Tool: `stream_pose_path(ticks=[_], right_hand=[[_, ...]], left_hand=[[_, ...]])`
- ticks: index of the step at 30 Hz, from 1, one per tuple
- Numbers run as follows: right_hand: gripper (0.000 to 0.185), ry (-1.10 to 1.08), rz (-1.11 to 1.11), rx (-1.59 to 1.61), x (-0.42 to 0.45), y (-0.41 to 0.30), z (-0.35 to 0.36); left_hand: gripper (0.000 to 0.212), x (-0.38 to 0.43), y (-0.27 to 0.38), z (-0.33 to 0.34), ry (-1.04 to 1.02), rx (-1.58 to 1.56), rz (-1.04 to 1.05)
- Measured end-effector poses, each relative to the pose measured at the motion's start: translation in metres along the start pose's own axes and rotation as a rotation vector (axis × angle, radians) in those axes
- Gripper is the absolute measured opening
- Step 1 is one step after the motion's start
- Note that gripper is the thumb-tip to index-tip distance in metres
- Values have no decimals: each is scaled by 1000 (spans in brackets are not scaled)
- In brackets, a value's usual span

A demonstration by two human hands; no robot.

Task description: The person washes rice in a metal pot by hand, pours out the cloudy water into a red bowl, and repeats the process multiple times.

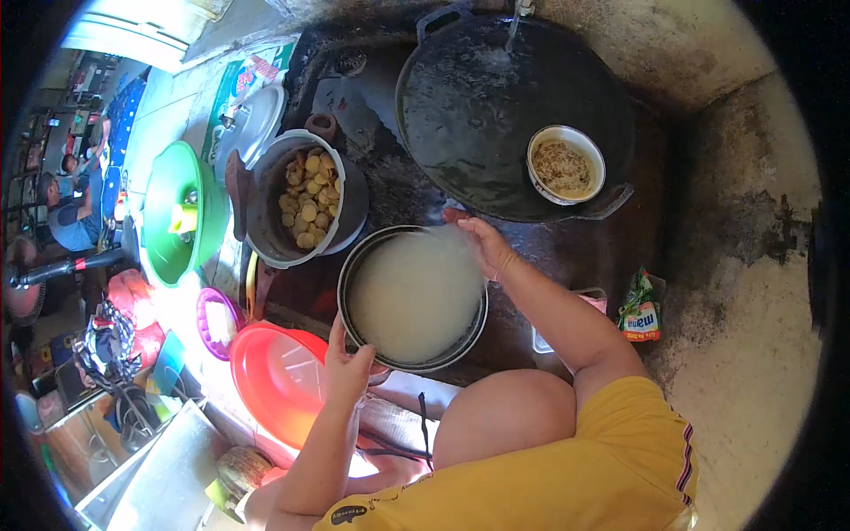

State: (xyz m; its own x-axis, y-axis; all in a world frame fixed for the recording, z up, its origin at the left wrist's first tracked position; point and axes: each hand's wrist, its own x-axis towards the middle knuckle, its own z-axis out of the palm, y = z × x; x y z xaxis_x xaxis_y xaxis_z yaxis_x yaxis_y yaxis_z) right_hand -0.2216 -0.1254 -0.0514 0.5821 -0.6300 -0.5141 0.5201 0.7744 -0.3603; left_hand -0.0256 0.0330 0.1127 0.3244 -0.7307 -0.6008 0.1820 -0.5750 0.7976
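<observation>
A round dark-rimmed metal pot (483, 324) stands in front of me, filled with cloudy whitish liquid (415, 299). My left hand (350, 366) grips its near left rim, with the thumb over the edge. At the far right side, my right hand (488, 245) holds the rim, its fingers reaching past the edge. The liquid's surface looks blurred near that hand, and what lies under it cannot be made out. Just beyond to the left, a pressure cooker pot (299, 136) holds sliced, pale yellow-brown pieces (311, 199).
A running tap (523, 8) wets a large black wok (465, 119), where an enamel bowl (566, 164) of brownish shreds sits. Left are a metal lid (249, 126), green basin (212, 226), purple basket (207, 325) and red basin (249, 378). A packet (641, 318) lies right. People (70, 222) are behind.
</observation>
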Motion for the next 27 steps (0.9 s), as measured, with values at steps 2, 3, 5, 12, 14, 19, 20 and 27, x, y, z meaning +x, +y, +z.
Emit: stream_pose_path(ticks=[2,3,5,12,14,19,20,27], right_hand=[[46,-21,13,24,1,-1,-3],[46,-26,-2,-14,2,-1,-2],[46,-30,-15,-50,2,0,1],[42,-65,49,3,3,-2,7],[42,-80,81,11,5,-2,8],[44,-53,99,-60,7,-1,8],[44,-55,102,-58,7,-1,10],[48,-71,51,-105,12,-2,6]], left_hand=[[69,-1,2,2,-6,3,2],[69,-2,3,2,-4,5,0],[68,-5,4,1,17,37,-13],[68,-9,9,6,46,30,5],[67,-9,11,7,51,18,-15],[68,-9,10,8,86,5,29],[68,-9,11,8,90,0,31],[68,-9,14,10,107,59,29]])
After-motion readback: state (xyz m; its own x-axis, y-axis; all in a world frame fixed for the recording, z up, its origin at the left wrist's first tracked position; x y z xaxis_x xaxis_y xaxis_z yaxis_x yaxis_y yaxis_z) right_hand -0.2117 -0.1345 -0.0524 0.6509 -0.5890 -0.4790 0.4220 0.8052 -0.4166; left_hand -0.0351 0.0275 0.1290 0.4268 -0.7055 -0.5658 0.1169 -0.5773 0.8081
